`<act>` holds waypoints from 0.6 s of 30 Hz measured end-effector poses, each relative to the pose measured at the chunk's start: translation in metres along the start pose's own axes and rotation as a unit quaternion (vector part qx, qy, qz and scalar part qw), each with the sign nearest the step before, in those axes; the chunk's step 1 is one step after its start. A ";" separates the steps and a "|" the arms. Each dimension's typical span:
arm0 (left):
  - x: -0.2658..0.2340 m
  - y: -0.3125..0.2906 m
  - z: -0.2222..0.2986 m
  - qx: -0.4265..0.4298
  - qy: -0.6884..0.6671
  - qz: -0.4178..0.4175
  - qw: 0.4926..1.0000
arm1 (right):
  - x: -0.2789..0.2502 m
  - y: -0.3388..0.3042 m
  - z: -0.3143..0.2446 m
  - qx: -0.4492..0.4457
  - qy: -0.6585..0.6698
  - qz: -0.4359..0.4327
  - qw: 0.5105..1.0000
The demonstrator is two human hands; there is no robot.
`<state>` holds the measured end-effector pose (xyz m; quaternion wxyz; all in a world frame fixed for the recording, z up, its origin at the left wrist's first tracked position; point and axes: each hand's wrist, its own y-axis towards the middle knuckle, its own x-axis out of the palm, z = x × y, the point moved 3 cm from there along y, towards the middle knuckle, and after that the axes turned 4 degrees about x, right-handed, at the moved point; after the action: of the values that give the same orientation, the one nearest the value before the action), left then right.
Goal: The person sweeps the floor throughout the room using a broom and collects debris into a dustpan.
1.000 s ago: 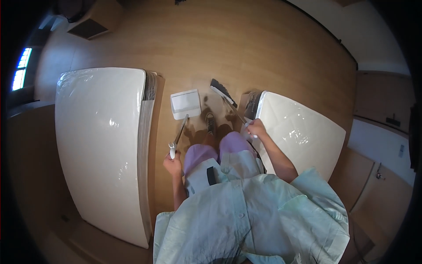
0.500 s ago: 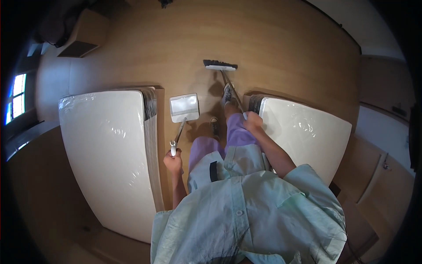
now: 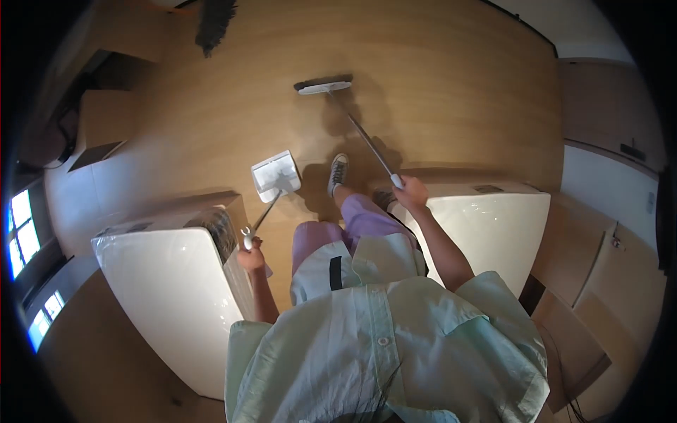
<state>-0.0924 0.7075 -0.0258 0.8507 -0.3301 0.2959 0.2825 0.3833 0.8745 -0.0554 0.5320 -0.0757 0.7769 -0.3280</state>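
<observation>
My left hand [image 3: 249,258] is closed round the white grip of a long-handled dustpan [image 3: 276,175]. Its white pan hangs tilted out ahead on the left; whether it touches the floor I cannot tell. In my right hand [image 3: 411,192] is the white-tipped end of a broom's thin metal handle. The broom [image 3: 323,87] reaches forward and to the left, its white head and dark bristles over the wooden floor, beyond my front shoe [image 3: 338,174].
Large white plastic-wrapped slabs flank me, one on the left [image 3: 162,289] and one on the right [image 3: 486,225]. A dark fluffy object [image 3: 214,28] lies on the floor [image 3: 451,92] far ahead. Cardboard-coloured boxes [image 3: 106,120] stand at the far left, and cabinets [image 3: 606,113] at the right.
I have stepped forward between the slabs, which now sit further back. The broom head has swung left and away. The dustpan has shifted a little left. Both hands keep their holds.
</observation>
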 end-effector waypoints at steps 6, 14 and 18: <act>0.036 0.069 0.107 0.054 0.149 -0.089 0.983 | -0.048 0.065 0.059 -0.021 0.079 0.040 0.996; 0.102 0.193 0.215 0.082 0.171 -0.061 0.980 | -0.079 0.196 0.034 0.142 0.314 0.006 0.939; 0.129 0.237 0.265 0.115 0.157 -0.069 0.978 | -0.115 0.243 -0.015 0.207 0.395 -0.016 0.895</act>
<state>-0.0825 1.0847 -0.0473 0.8434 -0.2898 0.4329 0.1315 0.4756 1.1226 -0.1062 0.1798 0.1596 0.8360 -0.4933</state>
